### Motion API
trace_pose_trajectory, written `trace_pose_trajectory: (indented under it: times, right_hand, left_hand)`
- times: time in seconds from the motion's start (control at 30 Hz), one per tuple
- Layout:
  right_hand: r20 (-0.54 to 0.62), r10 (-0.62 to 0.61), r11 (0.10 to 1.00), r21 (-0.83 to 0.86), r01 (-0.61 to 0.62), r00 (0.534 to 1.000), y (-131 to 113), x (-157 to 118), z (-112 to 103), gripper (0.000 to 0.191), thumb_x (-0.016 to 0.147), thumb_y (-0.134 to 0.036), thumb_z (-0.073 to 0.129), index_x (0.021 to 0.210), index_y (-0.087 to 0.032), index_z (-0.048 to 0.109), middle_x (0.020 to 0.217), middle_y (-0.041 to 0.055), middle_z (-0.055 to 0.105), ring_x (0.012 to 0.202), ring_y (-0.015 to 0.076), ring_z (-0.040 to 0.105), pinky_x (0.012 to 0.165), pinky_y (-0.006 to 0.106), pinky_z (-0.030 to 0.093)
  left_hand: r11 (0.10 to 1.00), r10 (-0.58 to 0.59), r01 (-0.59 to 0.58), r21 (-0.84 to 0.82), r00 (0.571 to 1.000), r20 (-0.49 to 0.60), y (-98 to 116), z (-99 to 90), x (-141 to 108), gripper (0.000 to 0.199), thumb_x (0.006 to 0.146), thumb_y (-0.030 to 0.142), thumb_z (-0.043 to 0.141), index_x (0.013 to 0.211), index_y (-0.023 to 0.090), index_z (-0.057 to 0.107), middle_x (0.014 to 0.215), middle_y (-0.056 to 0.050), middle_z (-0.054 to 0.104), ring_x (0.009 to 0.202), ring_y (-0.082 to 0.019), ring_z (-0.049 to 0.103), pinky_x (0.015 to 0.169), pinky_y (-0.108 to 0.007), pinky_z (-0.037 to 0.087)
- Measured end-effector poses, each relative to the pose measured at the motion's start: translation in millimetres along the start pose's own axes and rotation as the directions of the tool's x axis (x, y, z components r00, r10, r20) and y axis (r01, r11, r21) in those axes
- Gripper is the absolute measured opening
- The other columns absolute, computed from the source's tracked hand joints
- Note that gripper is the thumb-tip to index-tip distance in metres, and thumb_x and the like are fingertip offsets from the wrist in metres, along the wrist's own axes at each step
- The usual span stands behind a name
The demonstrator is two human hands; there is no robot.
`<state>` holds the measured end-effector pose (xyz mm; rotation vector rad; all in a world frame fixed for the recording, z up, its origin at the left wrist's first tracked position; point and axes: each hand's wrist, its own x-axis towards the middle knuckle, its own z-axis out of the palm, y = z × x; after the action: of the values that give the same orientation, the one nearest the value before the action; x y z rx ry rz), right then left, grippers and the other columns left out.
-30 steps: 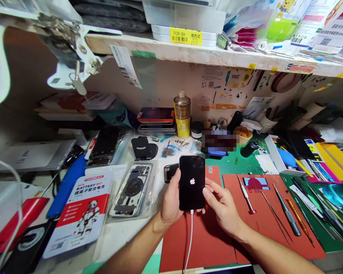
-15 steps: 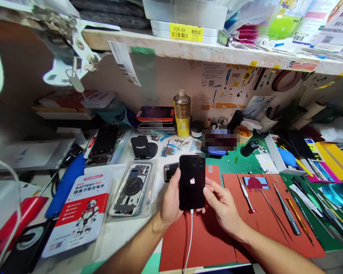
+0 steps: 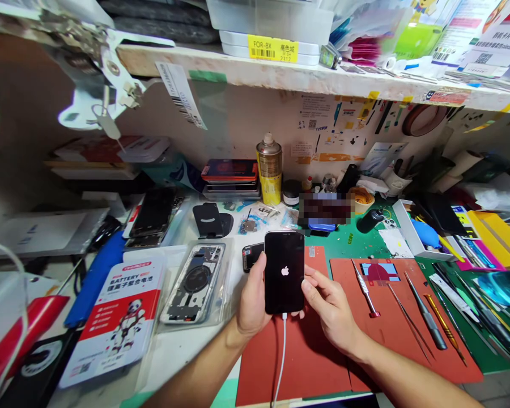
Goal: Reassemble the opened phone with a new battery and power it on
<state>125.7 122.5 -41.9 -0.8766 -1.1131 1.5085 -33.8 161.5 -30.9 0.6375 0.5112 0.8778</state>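
Observation:
A smartphone (image 3: 284, 289) with a black screen and a white apple logo is held upright above the red mat (image 3: 297, 362). My left hand (image 3: 253, 300) wraps its left side, thumb along the edge. On the opposite edge, my right hand (image 3: 329, 303) pinches with thumb and fingers. From the phone's bottom end a white charging cable (image 3: 281, 357) runs down towards me. Behind the phone, partly covered by it, lies a small dark device (image 3: 252, 256).
Screwdrivers (image 3: 427, 317) and tweezers (image 3: 408, 317) lie on the mat's right part. An opened phone housing (image 3: 195, 283) and a battery box (image 3: 114, 317) are at left. A spray can (image 3: 269, 170) stands at the back, beneath a loaded shelf (image 3: 280, 76).
The whole view has shifted very slightly. Both hands keep the same hold on the phone, and its screen still shows the logo.

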Motion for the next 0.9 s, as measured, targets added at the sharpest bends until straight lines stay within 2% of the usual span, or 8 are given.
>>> trace_pose_trajectory:
  times: [0.23, 0.4, 0.57, 0.9]
  right_hand:
    - [0.002, 0.014, 1.0, 0.001, -0.014, 1.0, 2.1, -1.5, -0.5, 0.046, 0.107, -0.052, 0.06, 0.14, -0.02, 0.068, 0.077, 0.0021, 0.071, 0.065, 0.0179, 0.066, 0.06, 0.031, 0.053]
    - [0.004, 0.003, 1.0, 0.019, -0.003, 1.0, 3.3, -1.8, -0.6, 0.043, 0.108, -0.048, 0.06, 0.14, -0.02, 0.068, 0.076, 0.0013, 0.07, 0.065, 0.016, 0.066, 0.06, 0.029, 0.053]
    - [0.001, -0.013, 1.0, 0.014, 0.013, 1.0, 2.5, -1.4, -0.3, 0.04, 0.109, -0.046, 0.06, 0.136, -0.019, 0.07, 0.075, 0.001, 0.071, 0.063, 0.0141, 0.065, 0.06, 0.027, 0.053]
    - [0.003, -0.01, 1.0, 0.023, 0.01, 1.0, 3.7, -0.3, -0.8, 0.039, 0.11, -0.046, 0.059, 0.136, -0.019, 0.069, 0.075, 0.0005, 0.07, 0.064, 0.0142, 0.065, 0.06, 0.027, 0.053]
  left_hand:
    - [1.0, 0.007, -0.007, -0.015, 1.0, -0.002, -1.0, -0.2, -0.9, 0.067, 0.102, 0.073, 0.046, 0.119, 0.017, 0.078, 0.09, -0.013, 0.083, 0.054, -0.026, 0.074, 0.049, -0.033, 0.056]
    - [1.0, 0.008, -0.008, -0.006, 1.0, 0.005, -1.4, -0.1, -0.4, 0.069, 0.101, 0.074, 0.047, 0.118, 0.015, 0.077, 0.086, -0.012, 0.082, 0.053, -0.026, 0.073, 0.049, -0.034, 0.058]
    - [1.0, 0.011, -0.011, -0.017, 1.0, 0.0, -2.0, -1.0, 0.0, 0.068, 0.102, 0.074, 0.046, 0.123, 0.016, 0.075, 0.084, -0.011, 0.082, 0.054, -0.026, 0.073, 0.047, -0.031, 0.054]
    - [1.0, 0.004, -0.004, -0.011, 1.0, -0.009, -3.2, -3.6, -1.1, 0.07, 0.104, 0.072, 0.041, 0.119, 0.015, 0.078, 0.07, -0.011, 0.077, 0.052, -0.026, 0.072, 0.044, -0.029, 0.048]
